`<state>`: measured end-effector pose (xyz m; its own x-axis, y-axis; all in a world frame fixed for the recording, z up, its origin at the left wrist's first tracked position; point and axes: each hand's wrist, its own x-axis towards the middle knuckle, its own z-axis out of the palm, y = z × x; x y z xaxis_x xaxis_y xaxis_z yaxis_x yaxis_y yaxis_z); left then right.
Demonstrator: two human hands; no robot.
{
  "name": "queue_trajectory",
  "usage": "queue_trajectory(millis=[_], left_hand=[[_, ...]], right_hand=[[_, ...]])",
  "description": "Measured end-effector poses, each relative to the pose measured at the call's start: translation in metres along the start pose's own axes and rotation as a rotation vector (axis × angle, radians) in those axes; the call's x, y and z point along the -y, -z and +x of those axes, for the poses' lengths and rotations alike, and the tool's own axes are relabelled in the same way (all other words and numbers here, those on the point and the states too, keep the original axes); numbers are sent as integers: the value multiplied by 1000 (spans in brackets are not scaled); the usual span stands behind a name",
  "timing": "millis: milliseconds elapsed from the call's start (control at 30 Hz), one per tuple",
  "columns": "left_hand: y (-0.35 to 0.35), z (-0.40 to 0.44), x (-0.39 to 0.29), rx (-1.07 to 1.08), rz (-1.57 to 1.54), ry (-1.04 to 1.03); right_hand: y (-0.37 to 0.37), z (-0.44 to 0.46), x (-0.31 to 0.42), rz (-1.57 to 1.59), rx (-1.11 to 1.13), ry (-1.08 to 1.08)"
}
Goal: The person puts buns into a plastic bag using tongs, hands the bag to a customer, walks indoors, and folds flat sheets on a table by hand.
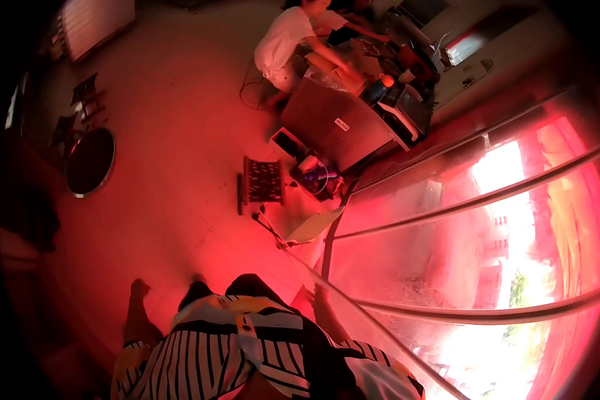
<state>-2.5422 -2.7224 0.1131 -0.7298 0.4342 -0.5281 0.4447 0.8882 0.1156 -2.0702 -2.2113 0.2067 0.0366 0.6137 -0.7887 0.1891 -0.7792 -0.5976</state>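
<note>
My left hand (140, 288) hangs low beside my striped shirt (203, 357), over the floor. It is small and dark here, and its fingers cannot be made out; I see nothing held in it. My right hand (319, 293) is down on the other side, close to the window. A long pale bar (380, 320) runs diagonally past it. Whether the hand touches or grips this bar is unclear, as the fingers are blurred in the red light. Ahead of that hand, a pale flat panel (313, 227) leans near the window's corner.
A woven stool (265, 181) stands ahead, with a bin of items (317, 177) next to it. Beyond is a cluttered desk (333, 127), where a person in white (283, 43) reaches over. A round-topped stool (91, 162) stands left. Bright windows (447, 260) line the right.
</note>
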Motion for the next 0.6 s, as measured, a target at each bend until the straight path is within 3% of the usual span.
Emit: queue_trajectory(millis=[67, 100, 133, 233, 300, 400, 500, 533, 600], left_hand=[[118, 95, -34, -84, -21, 98], [155, 154, -37, -207, 170, -116], [199, 201, -63, -178, 32, -75], [339, 267, -194, -448, -88, -274], [372, 316, -253, -451, -224, -540], [365, 362, -314, -234, -179, -603], [396, 393, -302, -51, -174, -653], [409, 400, -301, 27, -210, -691], [443, 416, -299, 114, -287, -642]], right_hand=[[-37, -17, 3, 195, -6, -235], [-60, -16, 6, 183, 44, -200], [-81, -12, 9, 171, 92, -162], [-149, 11, 23, 28, 194, -51], [-198, 46, 45, -206, 220, 25], [-243, 190, 45, -144, 260, -69], [-324, 235, 160, -665, 272, 278], [-355, 211, 220, -895, 62, 410], [-402, 195, 321, -992, 92, 751]])
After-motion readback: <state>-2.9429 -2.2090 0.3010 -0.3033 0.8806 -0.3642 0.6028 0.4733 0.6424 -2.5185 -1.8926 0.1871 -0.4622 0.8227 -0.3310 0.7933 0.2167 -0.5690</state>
